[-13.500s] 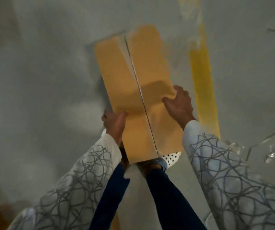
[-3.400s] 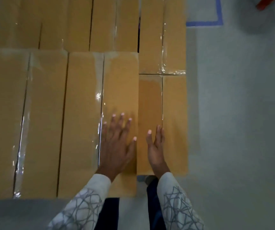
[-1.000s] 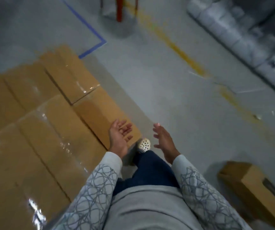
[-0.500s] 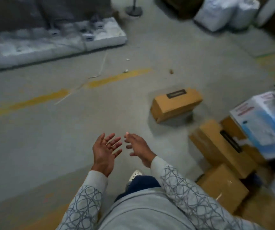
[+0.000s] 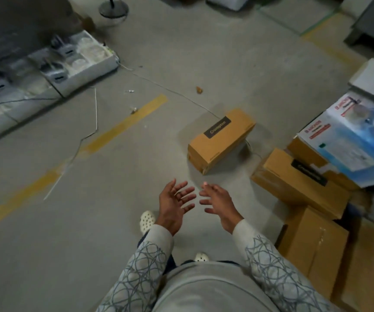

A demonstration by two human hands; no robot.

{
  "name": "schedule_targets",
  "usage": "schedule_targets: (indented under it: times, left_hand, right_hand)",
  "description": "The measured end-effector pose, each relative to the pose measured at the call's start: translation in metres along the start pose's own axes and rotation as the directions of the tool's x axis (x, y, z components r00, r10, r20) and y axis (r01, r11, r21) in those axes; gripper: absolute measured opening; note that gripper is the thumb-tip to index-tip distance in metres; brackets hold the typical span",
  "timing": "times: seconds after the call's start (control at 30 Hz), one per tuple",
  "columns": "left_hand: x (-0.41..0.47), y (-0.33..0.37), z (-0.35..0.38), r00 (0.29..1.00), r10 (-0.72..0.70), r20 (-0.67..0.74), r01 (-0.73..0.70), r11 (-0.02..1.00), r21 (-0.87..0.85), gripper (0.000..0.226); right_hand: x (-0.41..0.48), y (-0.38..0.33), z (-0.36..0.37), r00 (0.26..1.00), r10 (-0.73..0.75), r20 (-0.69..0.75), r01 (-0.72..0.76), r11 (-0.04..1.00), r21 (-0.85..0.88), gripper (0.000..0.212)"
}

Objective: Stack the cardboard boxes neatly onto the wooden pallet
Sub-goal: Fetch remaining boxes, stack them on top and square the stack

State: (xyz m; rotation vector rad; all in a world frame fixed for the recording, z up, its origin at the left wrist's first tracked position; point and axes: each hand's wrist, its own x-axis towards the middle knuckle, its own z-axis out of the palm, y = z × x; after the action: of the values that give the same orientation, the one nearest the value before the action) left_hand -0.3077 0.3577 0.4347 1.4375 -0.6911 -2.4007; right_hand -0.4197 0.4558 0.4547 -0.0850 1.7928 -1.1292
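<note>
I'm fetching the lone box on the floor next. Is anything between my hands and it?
Nothing visible: only bare floor lies between the left hand, the right hand and the box. A thin wire reaches its far end; the box pile sits off to the right.

The floor point(image 5: 181, 52) is grey, with a yellow stripe point(image 5: 123, 124) painted across it. The cardboard box point(image 5: 221, 145) lying alone is light brown. Its label point(image 5: 218, 127) is black with white letters. The stacked boxes point(image 5: 298, 183) at the floor's right edge are brown too. A printed box point(image 5: 357, 140) there is blue and white with red letters. The sleeves point(image 5: 141, 273) are pale grey with darker grey loops. The shoes point(image 5: 147, 221) are white with little dark dots.
</note>
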Motion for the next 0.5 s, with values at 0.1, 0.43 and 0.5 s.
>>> schedule_targets:
  times: [0.1, 0.43, 0.5]
  left_hand:
    - [0.052, 0.055, -0.002, 0.999, -0.008, 0.048, 0.004, 0.997, 0.077, 0.053]
    - [0.185, 0.271, 0.057, 0.981, -0.019, 0.195, -0.051, 0.937, 0.347, 0.044]
    - [0.206, 0.279, 0.072, 0.974, -0.087, 0.209, 0.001, 0.925, 0.381, 0.043]
  right_hand:
    - [0.044, -0.035, 0.024, 1.000, 0.005, -0.025, -0.004, 1.000, 0.027, 0.030]
    - [0.136, -0.176, 0.072, 0.981, 0.000, -0.195, 0.037, 0.982, 0.186, 0.023]
    - [0.150, -0.182, 0.067, 0.970, 0.047, -0.241, 0.014, 0.970, 0.244, 0.026]
